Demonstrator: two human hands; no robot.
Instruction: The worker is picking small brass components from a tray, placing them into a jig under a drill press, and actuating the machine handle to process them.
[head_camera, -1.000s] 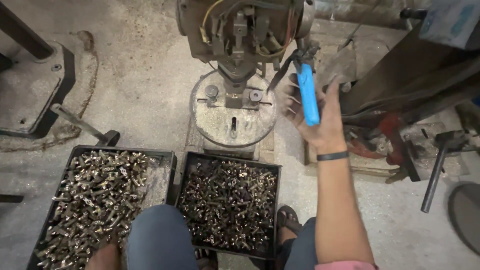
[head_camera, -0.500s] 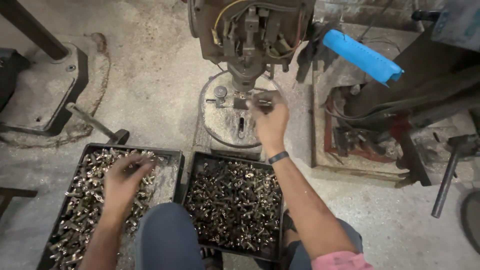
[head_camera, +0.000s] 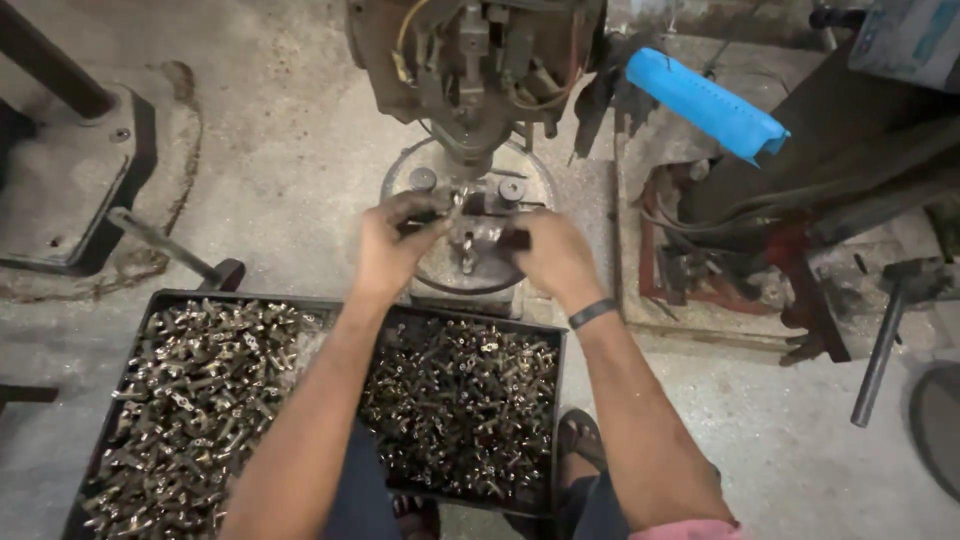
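Blue-sleeved lever handle (head_camera: 708, 102); hammer (head_camera: 890, 325) on floor.

Left hand (head_camera: 392, 245) is off the left tray (head_camera: 110, 420), now beside right hand (head_camera: 553, 258) at the round press table (head_camera: 480, 275).

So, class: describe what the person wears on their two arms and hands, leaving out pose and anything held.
Both hands, left hand and right hand, are bare, without gloves. A thin dark band circles the right wrist. The forearms are uncovered; a pink sleeve edge shows at the right upper arm.

pale blue-grey printed box (head_camera: 915, 40), top right corner, edge cut off
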